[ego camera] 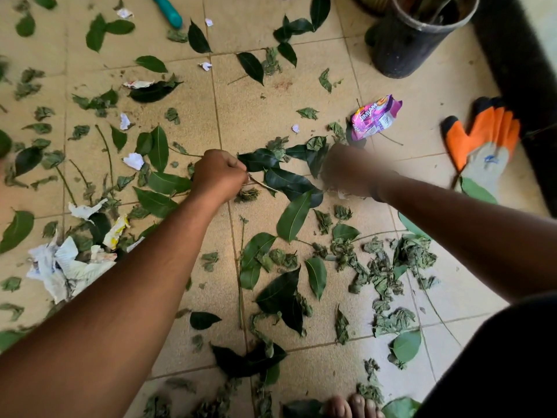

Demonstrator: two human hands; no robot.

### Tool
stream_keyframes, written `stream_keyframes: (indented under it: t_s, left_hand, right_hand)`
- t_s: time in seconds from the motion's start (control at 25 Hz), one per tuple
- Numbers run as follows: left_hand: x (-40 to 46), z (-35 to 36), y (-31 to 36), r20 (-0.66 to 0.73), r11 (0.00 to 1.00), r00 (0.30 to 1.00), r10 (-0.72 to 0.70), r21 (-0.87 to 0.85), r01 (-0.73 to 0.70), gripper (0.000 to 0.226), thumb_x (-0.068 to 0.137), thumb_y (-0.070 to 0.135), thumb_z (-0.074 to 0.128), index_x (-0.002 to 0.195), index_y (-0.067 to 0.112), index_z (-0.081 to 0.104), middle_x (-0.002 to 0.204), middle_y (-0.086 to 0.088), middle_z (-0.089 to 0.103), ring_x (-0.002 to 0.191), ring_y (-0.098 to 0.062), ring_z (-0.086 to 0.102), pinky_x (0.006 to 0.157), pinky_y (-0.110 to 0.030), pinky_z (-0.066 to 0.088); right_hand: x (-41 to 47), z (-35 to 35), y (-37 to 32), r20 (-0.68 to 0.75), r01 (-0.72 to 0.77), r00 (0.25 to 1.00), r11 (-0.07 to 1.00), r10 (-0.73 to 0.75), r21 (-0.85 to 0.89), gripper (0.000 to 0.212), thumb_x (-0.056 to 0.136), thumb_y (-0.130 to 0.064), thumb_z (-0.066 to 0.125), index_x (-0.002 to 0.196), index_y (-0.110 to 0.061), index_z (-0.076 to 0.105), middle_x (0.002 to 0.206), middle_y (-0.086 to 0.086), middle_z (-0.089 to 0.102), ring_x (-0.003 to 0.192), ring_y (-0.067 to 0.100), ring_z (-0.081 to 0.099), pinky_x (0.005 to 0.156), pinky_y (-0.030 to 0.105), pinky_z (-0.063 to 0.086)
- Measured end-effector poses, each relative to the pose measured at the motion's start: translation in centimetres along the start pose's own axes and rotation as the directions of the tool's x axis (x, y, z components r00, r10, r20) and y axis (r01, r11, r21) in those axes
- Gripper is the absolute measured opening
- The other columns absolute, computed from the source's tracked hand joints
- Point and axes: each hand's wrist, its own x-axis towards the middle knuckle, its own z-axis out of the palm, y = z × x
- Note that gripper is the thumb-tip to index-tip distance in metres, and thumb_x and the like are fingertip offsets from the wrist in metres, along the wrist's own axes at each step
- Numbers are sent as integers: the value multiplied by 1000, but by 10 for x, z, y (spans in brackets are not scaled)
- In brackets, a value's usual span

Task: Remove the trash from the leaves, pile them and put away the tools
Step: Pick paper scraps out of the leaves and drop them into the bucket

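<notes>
Green leaves (294, 215) and twigs lie scattered over the tan tiled floor (193, 110). Mixed among them are white paper scraps (134, 160), a crumpled paper heap (60, 267) at the left and a pink snack wrapper (375, 117). My left hand (218, 176) is a closed fist over the leaves at the centre, pinching a thin twig (260, 182). My right hand (346, 170) is blurred, low over the leaves just below the wrapper; its fingers cannot be made out. A teal tool handle (168, 10) lies at the top.
An orange and grey work glove (482, 140) lies on the floor at the right. A black plant pot (419, 34) stands at the top right beside a dark wall edge (524, 86). My bare toes (352, 407) show at the bottom.
</notes>
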Motion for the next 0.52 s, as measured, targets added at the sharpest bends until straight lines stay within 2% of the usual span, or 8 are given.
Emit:
stream_keyframes:
  t_s: [0.08, 0.2, 0.28, 0.4, 0.52]
  left_hand:
    - [2, -1, 8, -12, 998, 998, 60, -34, -60, 16, 89, 5, 71, 100, 15, 75, 100, 4, 69, 78, 2, 59, 57, -10, 41]
    - [8, 13, 30, -87, 955, 951, 297, 16, -297, 13, 92, 8, 70, 103, 10, 76, 100, 5, 71, 76, 9, 56, 61, -2, 43]
    - [19, 31, 48, -111, 897, 890, 441, 73, -436, 8, 91, 10, 72, 97, 10, 78, 101, -1, 74, 78, -1, 63, 71, -10, 52]
    - [43, 62, 64, -58, 831, 840, 540, 199, -520, 7, 89, 12, 74, 93, 13, 80, 104, -6, 72, 89, -15, 66, 78, -29, 56]
    - [63, 74, 70, 34, 803, 842, 538, 285, -524, 16, 93, 14, 63, 95, 17, 79, 101, -4, 73, 88, -18, 68, 77, -29, 57]
  right_hand:
    - [-1, 0, 0, 7, 5, 1000, 1000, -5, 10, 11, 96, -18, 62, 98, -24, 52, 89, -2, 62, 83, 21, 61, 64, 30, 50]
    - [-2, -2, -1, 1, 6, 1000, 1000, -6, -5, 10, 97, -19, 61, 100, -23, 52, 90, -2, 62, 82, 20, 61, 63, 28, 49]
    - [-2, -2, -3, 10, 11, 1000, 1000, -10, -19, 10, 99, -19, 59, 102, -23, 51, 90, -3, 60, 80, 17, 58, 58, 24, 44]
    - [-4, -2, -4, 20, -2, 1000, 1000, 2, -12, 10, 99, -18, 57, 99, -24, 49, 88, -3, 60, 76, 14, 57, 56, 22, 43]
    - [-3, -2, -4, 23, -21, 1000, 1000, 21, -1, 11, 99, -19, 57, 96, -26, 49, 85, -5, 60, 72, 11, 56, 56, 21, 42]
